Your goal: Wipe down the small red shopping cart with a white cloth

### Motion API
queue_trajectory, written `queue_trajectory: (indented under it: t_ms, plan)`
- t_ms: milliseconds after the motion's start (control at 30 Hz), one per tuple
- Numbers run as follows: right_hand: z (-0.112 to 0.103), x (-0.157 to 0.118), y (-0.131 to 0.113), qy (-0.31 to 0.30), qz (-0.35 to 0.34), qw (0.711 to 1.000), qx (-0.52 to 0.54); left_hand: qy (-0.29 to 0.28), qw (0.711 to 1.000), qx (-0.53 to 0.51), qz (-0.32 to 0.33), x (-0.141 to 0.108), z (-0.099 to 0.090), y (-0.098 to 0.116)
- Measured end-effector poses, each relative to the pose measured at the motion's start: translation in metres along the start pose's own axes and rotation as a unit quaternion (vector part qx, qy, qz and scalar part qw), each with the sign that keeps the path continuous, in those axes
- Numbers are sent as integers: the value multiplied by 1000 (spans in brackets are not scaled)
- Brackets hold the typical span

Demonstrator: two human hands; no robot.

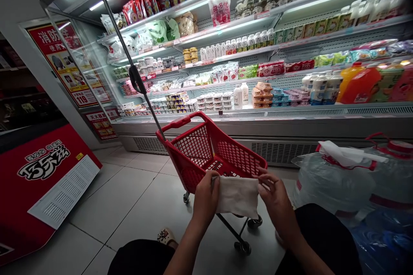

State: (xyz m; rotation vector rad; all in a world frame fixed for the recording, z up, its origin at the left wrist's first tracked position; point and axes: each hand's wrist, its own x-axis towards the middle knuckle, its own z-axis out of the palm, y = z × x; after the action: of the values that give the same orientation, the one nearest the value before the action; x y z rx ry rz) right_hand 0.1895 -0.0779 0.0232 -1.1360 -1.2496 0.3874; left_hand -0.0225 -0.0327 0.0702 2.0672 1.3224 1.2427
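A folded white cloth [238, 196] is stretched between my two hands, low in front of me. My left hand [207, 193] pinches its left edge between thumb and fingers. At the opposite end, my right hand [272, 189] pinches the upper right corner, with some fingers raised. Just beyond the cloth stands a red shopping cart [190, 154] with perforated walls, and the cloth covers part of its near side. The cart's basket shows nothing inside. A long dark pole [121, 41] rises from the cart's left side toward the top of the view.
A refrigerated display [206, 116] with several stocked shelves runs behind the cart. To the right sit large plastic water bottles [335, 180], one with white cloth or paper on its handle. A red freezer chest [54, 180] stands left on the tiled floor [129, 206]. My knees frame the cloth.
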Motion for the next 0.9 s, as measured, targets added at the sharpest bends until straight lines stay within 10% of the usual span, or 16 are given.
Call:
queue_trajectory:
  t_ms: [267,567,900]
  plan:
    - [60,-15,26,-178,-282,879,-341,-4,998,56,18,19,33,-40]
    - [67,-16,50,-183,-290,873,-347,-8,973,231,25,19,5,-83]
    - [138,11,47,-192,-334,835,-393,-27,928,363,83,18,-2,-95]
